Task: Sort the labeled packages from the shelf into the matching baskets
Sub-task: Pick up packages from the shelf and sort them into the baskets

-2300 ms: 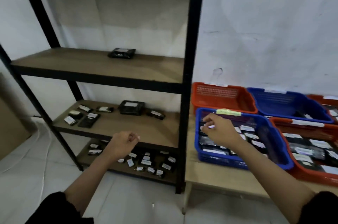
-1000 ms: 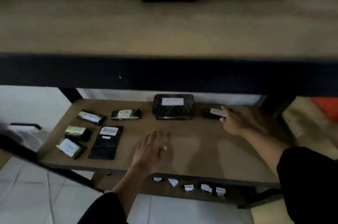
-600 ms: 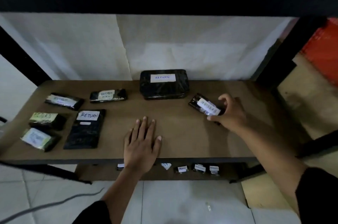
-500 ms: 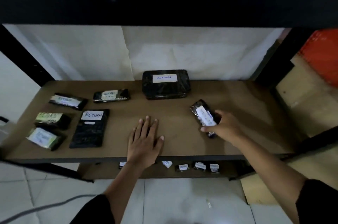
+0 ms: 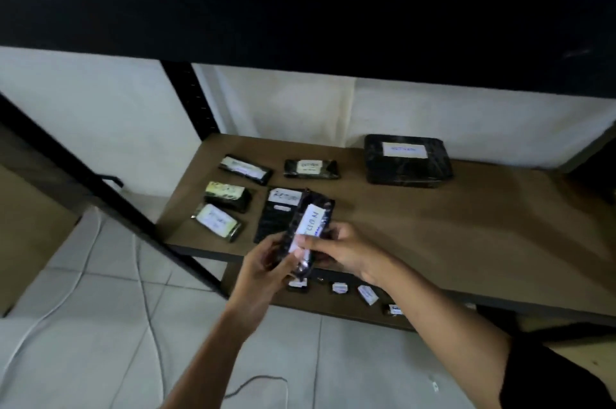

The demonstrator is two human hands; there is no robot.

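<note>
A small black package with a white label (image 5: 308, 230) is held in front of the middle shelf (image 5: 450, 228), off its surface. My right hand (image 5: 346, 250) grips its right side and my left hand (image 5: 266, 263) grips its lower left end. On the shelf lie a large black box labeled RETURN (image 5: 407, 160), a flat black pouch labeled RETURN (image 5: 278, 213) partly hidden behind the held package, and several small labeled packages (image 5: 228, 195) at the left. No baskets are in view.
The dark beam of the upper shelf (image 5: 300, 18) runs across the top of the view. A lower shelf (image 5: 333, 303) holds several small labeled packs. A black diagonal brace (image 5: 100, 188) stands at the left. White cables (image 5: 146, 308) cross the tiled floor.
My right hand lifted the small package off the shelf and brought it toward me. My left hand left the shelf surface and took hold of the package too. The view shifted left.
</note>
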